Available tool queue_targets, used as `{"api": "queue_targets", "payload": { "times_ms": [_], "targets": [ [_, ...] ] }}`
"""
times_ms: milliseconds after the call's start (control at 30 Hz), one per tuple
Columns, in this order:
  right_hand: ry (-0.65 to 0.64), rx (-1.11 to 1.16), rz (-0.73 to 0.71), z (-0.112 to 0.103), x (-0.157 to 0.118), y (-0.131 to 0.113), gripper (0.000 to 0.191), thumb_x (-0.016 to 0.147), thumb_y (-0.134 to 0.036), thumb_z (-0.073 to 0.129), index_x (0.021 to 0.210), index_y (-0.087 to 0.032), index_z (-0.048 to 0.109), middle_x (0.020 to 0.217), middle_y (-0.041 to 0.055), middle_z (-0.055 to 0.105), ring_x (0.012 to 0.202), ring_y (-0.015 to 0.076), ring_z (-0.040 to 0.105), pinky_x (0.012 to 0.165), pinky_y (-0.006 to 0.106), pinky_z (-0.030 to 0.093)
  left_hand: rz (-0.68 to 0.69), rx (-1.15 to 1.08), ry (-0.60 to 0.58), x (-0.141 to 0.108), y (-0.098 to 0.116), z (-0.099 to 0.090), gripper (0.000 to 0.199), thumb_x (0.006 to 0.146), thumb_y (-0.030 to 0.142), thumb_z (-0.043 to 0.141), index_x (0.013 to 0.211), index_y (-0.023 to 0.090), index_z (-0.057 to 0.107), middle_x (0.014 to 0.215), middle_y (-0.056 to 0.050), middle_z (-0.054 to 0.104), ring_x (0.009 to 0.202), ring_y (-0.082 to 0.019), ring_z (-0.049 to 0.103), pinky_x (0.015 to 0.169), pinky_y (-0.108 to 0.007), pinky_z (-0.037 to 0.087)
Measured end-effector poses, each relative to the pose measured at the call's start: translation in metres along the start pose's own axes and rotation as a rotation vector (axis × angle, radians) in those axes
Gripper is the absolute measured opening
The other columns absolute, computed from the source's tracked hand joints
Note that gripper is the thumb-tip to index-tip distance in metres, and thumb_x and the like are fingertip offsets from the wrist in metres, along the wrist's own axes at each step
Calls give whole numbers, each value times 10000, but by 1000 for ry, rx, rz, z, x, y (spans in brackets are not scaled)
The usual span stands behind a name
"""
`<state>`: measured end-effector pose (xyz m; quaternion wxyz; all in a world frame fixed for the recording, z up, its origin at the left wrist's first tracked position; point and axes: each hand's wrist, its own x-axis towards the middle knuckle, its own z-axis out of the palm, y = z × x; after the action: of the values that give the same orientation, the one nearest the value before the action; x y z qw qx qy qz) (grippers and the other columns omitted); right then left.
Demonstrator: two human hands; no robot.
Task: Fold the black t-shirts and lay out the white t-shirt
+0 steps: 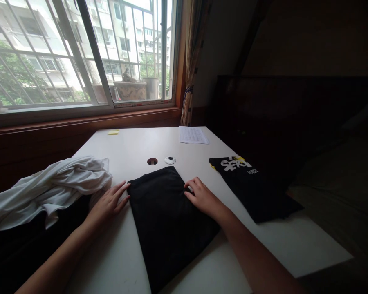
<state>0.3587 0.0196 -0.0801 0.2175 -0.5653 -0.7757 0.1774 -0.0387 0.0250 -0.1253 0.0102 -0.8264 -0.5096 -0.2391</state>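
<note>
A folded piece of black clothing (168, 228) lies flat in the middle of the white table, its exact kind not showing. Along its left edge, my left hand (108, 201) rests open with fingers stretched out, the fingertips touching the cloth. At the upper right edge, the bent fingers and thumb of my right hand (202, 196) close on the fabric, which creases slightly there. A black shirt with white lettering (251, 188) lies folded to the right. On the left is a crumpled white garment (58, 183) heaped over dark cloth (64, 228).
The white table (135, 143) carries printed papers (193, 134) and a yellow note (113, 132) at its far end. A round hole (152, 161) and its loose-looking cover (170, 160) are just beyond the black clothing. Behind stand a barred window (125, 49) and a curtain (190, 69).
</note>
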Motion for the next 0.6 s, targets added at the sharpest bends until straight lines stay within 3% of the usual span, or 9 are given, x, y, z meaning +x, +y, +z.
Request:
{"api": "queue_targets", "payload": {
  "times_ms": [100,233,467,533,600],
  "targets": [
    [6,54,28,2,2,1,233,934,-278,591,1155,-233,651,1176,76,582,987,202,625,900,341,503,-57,-64,63,3,3,-6,543,1005,567,428,1390,208,558,1303,-127,660,1205,-310,610,1042,-489,484],
    [-65,156,25,-3,3,-1,210,895,-293,636,1093,-233,673,1123,55,652,979,196,634,857,317,499,-143,-168,58,8,10,-16,549,963,607,475,1295,190,605,1066,-108,729,993,-293,672,917,-473,537],
    [-499,356,-50,-21,-5,-18,229,854,-432,684,899,-211,723,806,9,701,731,175,626,623,262,442,-227,-312,22,8,16,-19,512,911,588,583,1271,226,621,970,-61,719,873,-241,684,788,-380,557],
    [-427,344,-50,-21,-5,-21,248,878,-446,655,879,-209,727,774,7,695,694,166,612,604,263,422,-228,-337,2,8,17,-18,509,906,578,597,1278,231,617,937,-47,713,806,-219,675,741,-355,555],
    [-258,271,-20,-17,-3,-20,254,895,-445,631,892,-207,723,790,15,695,691,166,608,607,271,416,-224,-355,-12,8,18,-19,506,899,573,608,1272,232,619,907,-37,706,743,-199,660,706,-336,550]
  ]
}}
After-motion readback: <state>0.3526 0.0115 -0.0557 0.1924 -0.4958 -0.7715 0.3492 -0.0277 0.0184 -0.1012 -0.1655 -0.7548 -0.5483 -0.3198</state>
